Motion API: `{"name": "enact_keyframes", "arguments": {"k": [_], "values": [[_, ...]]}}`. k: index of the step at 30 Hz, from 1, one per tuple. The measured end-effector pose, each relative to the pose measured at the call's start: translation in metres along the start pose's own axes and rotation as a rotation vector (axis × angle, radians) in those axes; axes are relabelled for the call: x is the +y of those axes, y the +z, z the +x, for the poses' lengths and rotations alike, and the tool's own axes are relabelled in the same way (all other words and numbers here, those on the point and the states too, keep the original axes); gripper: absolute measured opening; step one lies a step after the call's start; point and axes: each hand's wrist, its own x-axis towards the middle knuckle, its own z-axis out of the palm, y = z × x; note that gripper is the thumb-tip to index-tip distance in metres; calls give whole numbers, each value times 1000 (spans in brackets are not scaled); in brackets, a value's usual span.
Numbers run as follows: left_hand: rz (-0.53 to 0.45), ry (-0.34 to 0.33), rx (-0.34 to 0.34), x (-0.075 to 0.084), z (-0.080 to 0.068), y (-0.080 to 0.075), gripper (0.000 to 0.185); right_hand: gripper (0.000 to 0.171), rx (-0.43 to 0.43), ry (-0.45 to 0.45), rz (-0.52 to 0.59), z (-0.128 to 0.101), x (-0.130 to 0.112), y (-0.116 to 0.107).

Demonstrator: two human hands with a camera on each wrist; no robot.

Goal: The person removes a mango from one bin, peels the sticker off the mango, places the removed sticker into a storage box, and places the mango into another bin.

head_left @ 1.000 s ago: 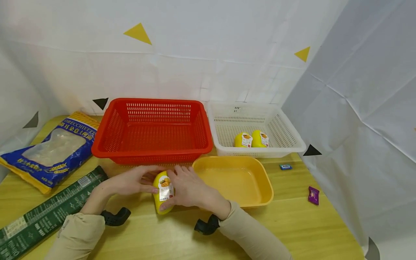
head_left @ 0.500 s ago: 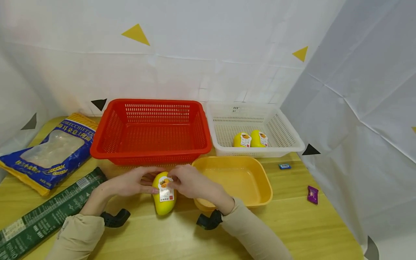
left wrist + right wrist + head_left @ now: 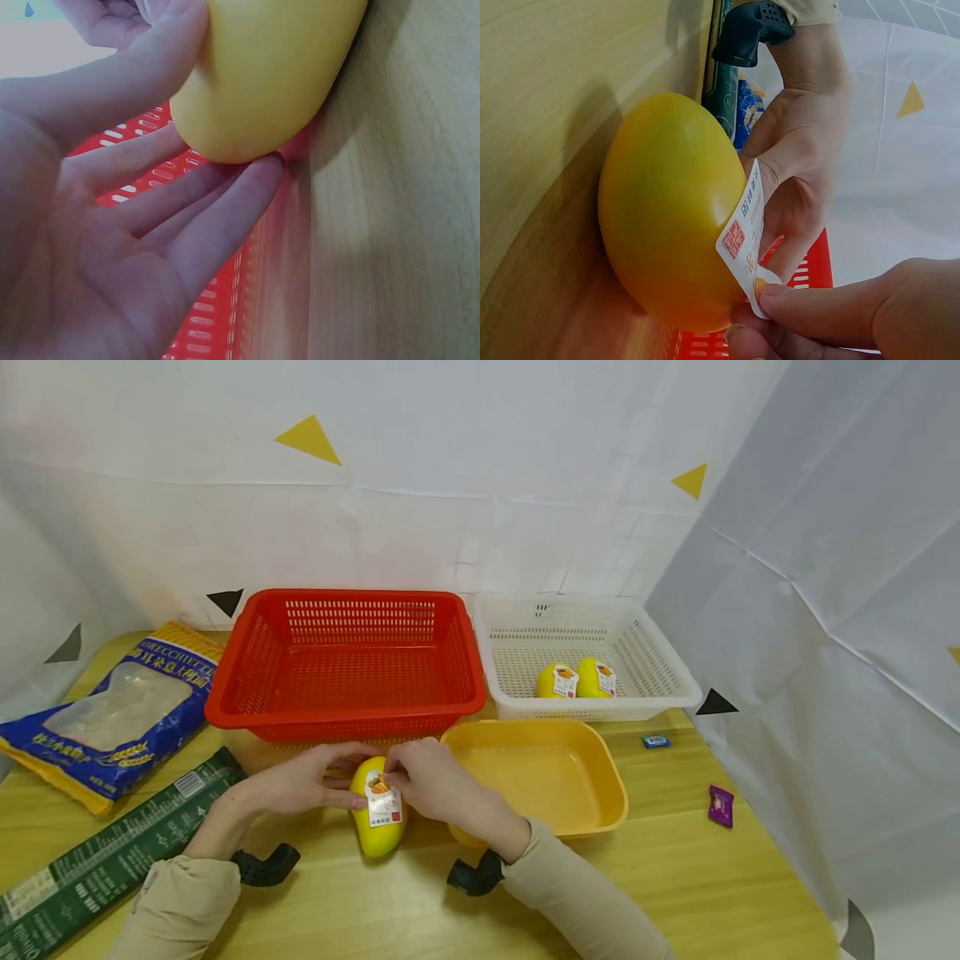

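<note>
A yellow mango [image 3: 381,842] lies on the table in front of the red basket, with a white printed sticker [image 3: 386,810] on its upper face. My left hand [image 3: 303,781] holds it from the left, thumb on top and fingers around the end, as the left wrist view shows. At the sticker's far end, the thumb and a finger of my right hand [image 3: 438,781] pinch its edge. In the right wrist view, that end of the sticker [image 3: 744,247] stands bent off the mango's skin. Two more stickered mangoes [image 3: 557,681] sit in the white basket [image 3: 600,708].
The red basket [image 3: 345,720] stands behind my hands and a yellow tub [image 3: 611,810] at their right. A green package [image 3: 97,868] and a blue pasta bag [image 3: 120,718] lie left. Small blue [image 3: 656,742] and purple wrapped pieces [image 3: 721,807] lie on the right.
My right hand has drawn its thumb off the mango's near side, and its fingertips have gathered at the sticker's far end. The left hand stays in place on the mango.
</note>
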Motion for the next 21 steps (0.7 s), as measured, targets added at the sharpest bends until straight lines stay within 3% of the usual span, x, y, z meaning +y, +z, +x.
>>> {"name": "enact_keyframes", "arguments": {"k": [21], "values": [[43,50,-35,-4,1,-2,71,10,4,10,30,1,0,-4]]}}
